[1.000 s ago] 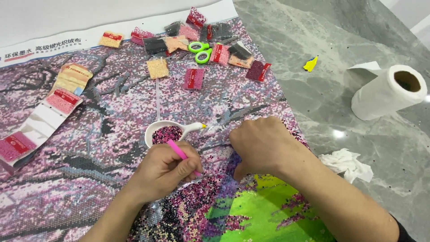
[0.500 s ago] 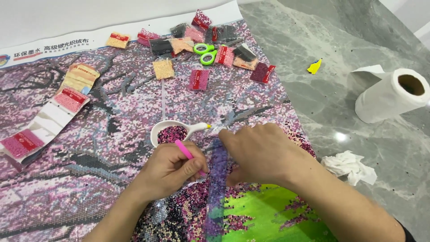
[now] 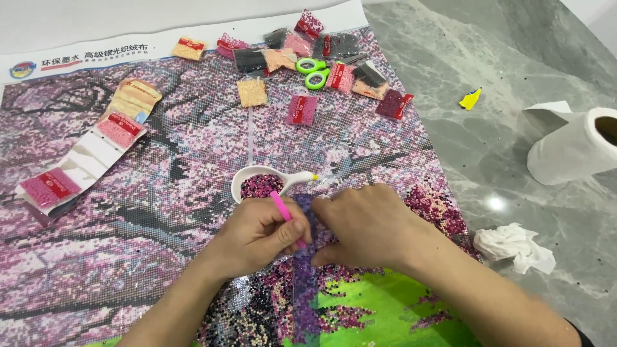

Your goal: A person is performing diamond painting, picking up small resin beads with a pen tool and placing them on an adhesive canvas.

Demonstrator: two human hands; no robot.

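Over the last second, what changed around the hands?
The right hand lifted a clear film strip off the canvas, and its fingers now pinch it low beside the left hand. The left hand kept the pink pen; the bead tray stayed put.

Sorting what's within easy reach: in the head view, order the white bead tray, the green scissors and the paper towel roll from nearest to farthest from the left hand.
From the left hand:
1. White bead tray, just above it.
2. Green scissors, top of the canvas.
3. Paper towel roll, far right on the marble table.

The right hand [image 3: 369, 225] has drawn beside the left hand [image 3: 257, 234] (view shifted too).
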